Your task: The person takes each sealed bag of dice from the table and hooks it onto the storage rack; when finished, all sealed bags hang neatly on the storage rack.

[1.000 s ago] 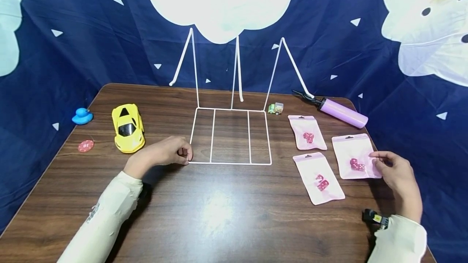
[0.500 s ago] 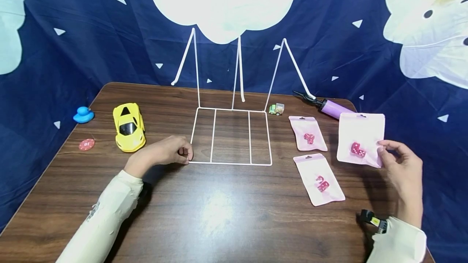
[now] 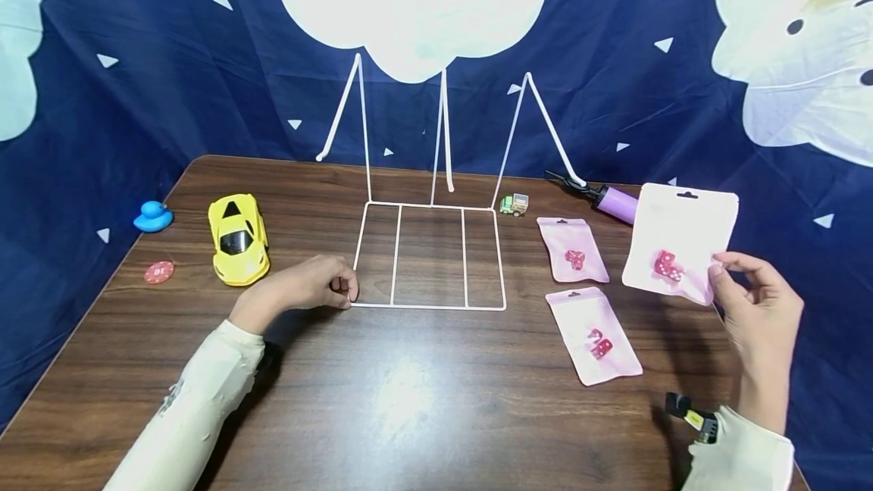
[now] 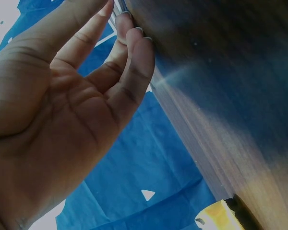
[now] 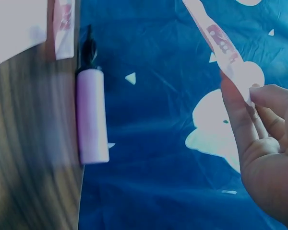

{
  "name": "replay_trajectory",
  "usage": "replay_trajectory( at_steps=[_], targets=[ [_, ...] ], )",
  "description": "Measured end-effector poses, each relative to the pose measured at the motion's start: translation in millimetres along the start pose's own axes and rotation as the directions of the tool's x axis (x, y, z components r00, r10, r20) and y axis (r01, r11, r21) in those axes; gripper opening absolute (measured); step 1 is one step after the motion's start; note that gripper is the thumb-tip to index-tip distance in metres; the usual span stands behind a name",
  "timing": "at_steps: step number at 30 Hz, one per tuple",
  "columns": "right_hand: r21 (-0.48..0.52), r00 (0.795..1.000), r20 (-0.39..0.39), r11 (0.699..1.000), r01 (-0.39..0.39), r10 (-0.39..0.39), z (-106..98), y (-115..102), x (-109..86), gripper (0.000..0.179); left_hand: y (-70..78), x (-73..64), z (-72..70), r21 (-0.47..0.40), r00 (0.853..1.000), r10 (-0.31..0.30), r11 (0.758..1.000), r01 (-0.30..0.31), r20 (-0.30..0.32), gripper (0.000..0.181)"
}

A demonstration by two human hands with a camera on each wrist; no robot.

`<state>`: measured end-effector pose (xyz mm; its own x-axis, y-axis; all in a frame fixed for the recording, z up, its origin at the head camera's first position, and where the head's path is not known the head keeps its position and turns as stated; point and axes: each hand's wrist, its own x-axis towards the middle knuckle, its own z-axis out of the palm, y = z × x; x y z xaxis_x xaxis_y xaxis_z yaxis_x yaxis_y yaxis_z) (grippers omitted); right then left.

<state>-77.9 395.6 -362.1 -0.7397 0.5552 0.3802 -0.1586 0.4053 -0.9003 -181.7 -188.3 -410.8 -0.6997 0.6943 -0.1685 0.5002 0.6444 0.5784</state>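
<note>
My right hand (image 3: pixel 760 309) pinches a pink zip bag (image 3: pixel 689 222) by its lower right corner, between thumb and fingers. Red dice (image 3: pixel 667 267) show through the bag, which hangs raised above the table with its hanging hole at the top. In the right wrist view the bag (image 5: pixel 221 45) appears nearly edge-on. At the front left corner of a white wire rack (image 3: pixel 430 306), my left hand (image 3: pixel 317 283) grips the wire with bent fingers. Two more pink bags, a smaller one (image 3: pixel 562 237) and a longer one (image 3: pixel 580 313), lie right of the rack, dice inside each.
White hooked arms (image 3: pixel 361 127) rise from the rack's back edge. A tiny toy truck (image 3: pixel 514 204) and a purple hand pump (image 3: pixel 617 204) sit at the back right. Leftward are a yellow toy car (image 3: pixel 239 241), a blue duck (image 3: pixel 153 217) and a red chip (image 3: pixel 159 272).
My right hand has lifted the pink bag off the table, up and slightly away, so it now overlaps the pump. The left hand stays at the rack corner.
</note>
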Motion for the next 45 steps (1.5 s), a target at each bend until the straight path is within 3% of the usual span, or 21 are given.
replay_trajectory(
  at_steps=[5,10,12,15,19,23,28,31,45],
  targets=[
    [0.193,0.999,-0.015,0.98,0.038,-0.036,3,-11,-3.8,0.022,-0.3,0.9,0.2,-0.005,1.0,0.001,1.0,-0.001,-0.002,0.018],
    [0.299,0.996,-0.043,0.951,0.083,-0.073,6,-22,-9.8,0.021,1.0,1.8,-0.5,-0.007,1.0,0.007,1.0,-0.007,0.0,0.017],
    [0.374,0.994,-0.063,0.921,0.106,-0.089,8,-25,-12.4,0.021,1.2,2.1,0.1,-0.006,1.0,0.003,1.0,-0.003,0.003,0.018],
    [0.511,0.989,-0.1,0.848,0.142,-0.105,15,-29,-14.7,0.022,0.6,0.9,0.2,-0.001,1.0,-0.006,1.0,0.006,0.003,0.018],
    [0.54,0.981,-0.155,0.821,0.186,-0.121,21,-36,-17.7,0.022,0.4,-0.6,-0.4,0.0,1.0,-0.008,1.0,0.008,0.001,0.018],
    [0.53,0.975,-0.182,0.823,0.203,-0.124,25,-45,-21.0,0.02,0.3,-0.7,-0.4,-0.007,1.0,-0.006,1.0,0.006,0.001,0.017],
    [0.597,0.968,-0.227,0.77,0.227,-0.11,30,-54,-24.8,0.021,0.3,-0.5,-0.8,-0.008,1.0,-0.009,1.0,0.009,-0.001,0.018],
    [0.645,0.962,-0.252,0.722,0.249,-0.106,34,-59,-26.7,0.023,1.0,-0.2,-0.9,-0.007,1.0,-0.012,1.0,0.012,-0.004,0.018],
    [0.723,0.942,-0.32,0.615,0.313,-0.104,52,-96,-44.9,0.032,0.7,-0.8,-0.8,-0.01,1.0,-0.021,1.0,0.021,0.002,0.018]
  ],
)
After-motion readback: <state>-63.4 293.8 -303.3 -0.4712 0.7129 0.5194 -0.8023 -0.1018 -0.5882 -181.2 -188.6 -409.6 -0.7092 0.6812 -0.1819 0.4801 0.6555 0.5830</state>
